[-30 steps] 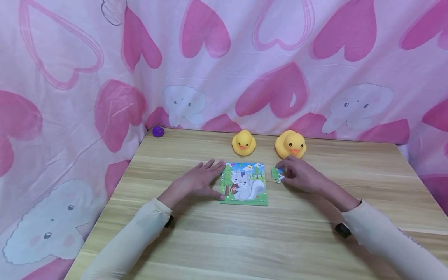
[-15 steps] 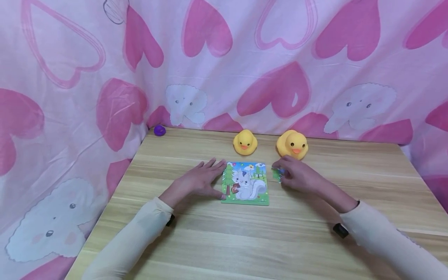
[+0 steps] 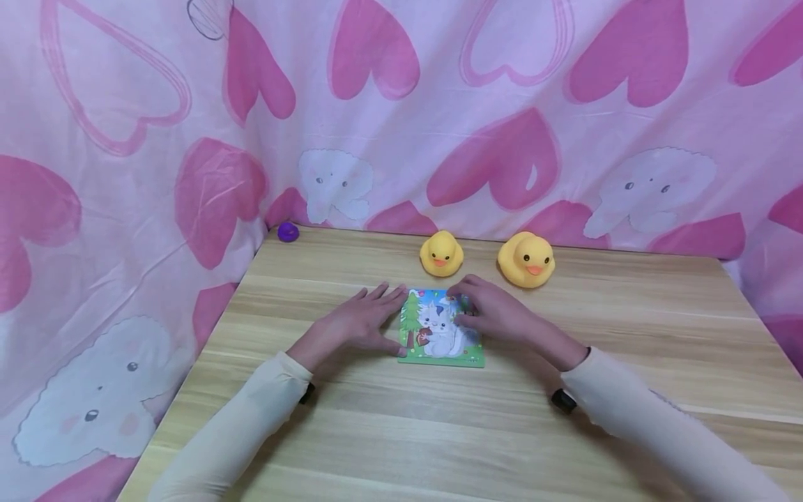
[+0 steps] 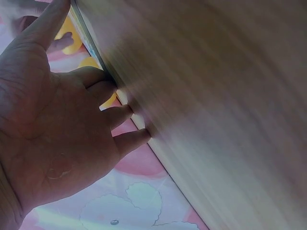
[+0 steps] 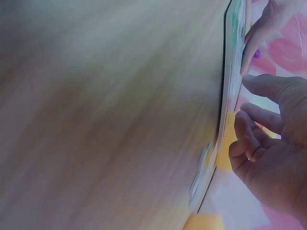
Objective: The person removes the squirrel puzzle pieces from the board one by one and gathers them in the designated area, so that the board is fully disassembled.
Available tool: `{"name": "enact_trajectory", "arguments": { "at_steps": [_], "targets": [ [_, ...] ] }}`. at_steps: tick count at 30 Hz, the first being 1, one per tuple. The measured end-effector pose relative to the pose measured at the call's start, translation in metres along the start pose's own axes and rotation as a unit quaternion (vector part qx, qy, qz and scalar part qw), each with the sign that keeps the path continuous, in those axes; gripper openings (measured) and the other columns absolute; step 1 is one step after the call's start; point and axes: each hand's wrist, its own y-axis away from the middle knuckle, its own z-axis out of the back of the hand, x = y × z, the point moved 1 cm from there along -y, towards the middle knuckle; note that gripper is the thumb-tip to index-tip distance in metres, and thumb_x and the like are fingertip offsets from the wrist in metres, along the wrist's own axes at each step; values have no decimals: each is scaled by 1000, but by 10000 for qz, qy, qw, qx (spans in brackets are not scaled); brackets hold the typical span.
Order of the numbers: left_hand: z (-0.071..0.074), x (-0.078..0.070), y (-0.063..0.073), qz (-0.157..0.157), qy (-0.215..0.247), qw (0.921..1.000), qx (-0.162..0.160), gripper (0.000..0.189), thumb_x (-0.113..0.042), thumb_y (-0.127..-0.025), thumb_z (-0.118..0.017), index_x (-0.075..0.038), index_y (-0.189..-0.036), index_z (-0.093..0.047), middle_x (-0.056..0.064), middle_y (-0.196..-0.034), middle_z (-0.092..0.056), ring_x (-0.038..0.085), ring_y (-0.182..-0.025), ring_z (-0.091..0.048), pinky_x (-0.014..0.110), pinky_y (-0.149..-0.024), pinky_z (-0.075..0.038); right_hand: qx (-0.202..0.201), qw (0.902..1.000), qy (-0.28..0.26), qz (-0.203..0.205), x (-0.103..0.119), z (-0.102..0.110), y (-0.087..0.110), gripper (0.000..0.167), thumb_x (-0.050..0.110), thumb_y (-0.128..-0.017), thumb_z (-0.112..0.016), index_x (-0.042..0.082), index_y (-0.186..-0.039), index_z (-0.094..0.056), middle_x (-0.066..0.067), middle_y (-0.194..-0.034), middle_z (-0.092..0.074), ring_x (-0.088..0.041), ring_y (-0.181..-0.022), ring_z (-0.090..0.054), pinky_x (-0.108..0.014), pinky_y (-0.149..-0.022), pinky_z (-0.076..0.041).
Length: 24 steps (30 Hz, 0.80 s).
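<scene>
A square jigsaw puzzle (image 3: 439,341) with a grey squirrel picture lies on the table. My left hand (image 3: 351,326) is spread along its left side, index fingertip by the far corner and thumb by the near one. My right hand (image 3: 502,314) reaches over the puzzle's upper right part, its thumb and index fingertip apart at the picture. In the right wrist view that hand's other fingers (image 5: 242,148) curl loosely. A loose puzzle piece (image 5: 199,175) lies on the wood beside the board there; the right hand hides it in the head view.
Two yellow rubber ducks stand behind the puzzle, a smaller duck (image 3: 442,254) and a larger duck (image 3: 527,260). A small purple duck (image 3: 288,232) sits at the far left corner. A pink heart-patterned curtain (image 3: 389,125) hangs behind the wooden table (image 3: 401,439).
My right hand has left the loose piece to the right of the puzzle and moved left onto the picture. The left hand stays at the puzzle's left edge.
</scene>
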Motion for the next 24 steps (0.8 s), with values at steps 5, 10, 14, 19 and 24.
{"name": "enact_trajectory", "arguments": {
  "at_steps": [5,10,14,19,24],
  "targets": [
    [0,-1,-1,-31,-16,10000,7,118,-78,-85,-70,-27,-172,-7,-9,-180,-3,26,-169,1,56,-137,-8,108,9998,150,-90,12,-9,-15,46,24,-93,-81,11,-135,-69,-6,-135,-63,-22,-115,-64,-45,-105,-58],
    [-1,0,-2,-73,-65,10000,8,119,-80,-85,-69,-27,-172,-6,-9,-180,-2,26,-169,1,56,-137,-8,192,9981,390,-437,19,-12,-22,46,25,-92,-82,12,-134,-69,-7,-136,-62,-23,-116,-64,-45,-106,-58],
    [1,-1,-1,-47,-13,10000,7,119,-79,-85,-69,-27,-172,-6,-10,-180,-2,26,-169,1,56,-137,-7,235,9976,292,-585,22,-10,-26,43,23,-92,-83,12,-131,-69,-7,-135,-62,-23,-115,-63,-46,-105,-58],
    [2,-1,0,-17,55,10000,21,119,-78,-85,-70,-27,-172,-7,-10,-180,-3,25,-169,1,56,-137,-7,239,9980,-71,-589,23,-8,-30,40,17,-91,-84,10,-126,-65,-10,-131,-58,-25,-113,-60,-46,-103,-57],
    [1,-1,1,29,79,10000,37,119,-77,-85,-71,-28,-171,-7,-10,-180,-3,25,-169,1,55,-137,-7,143,9988,-110,-454,22,-9,-33,44,16,-88,-86,11,-125,-61,-9,-127,-61,-27,-114,-55,-46,-101,-53]
  ]
}}
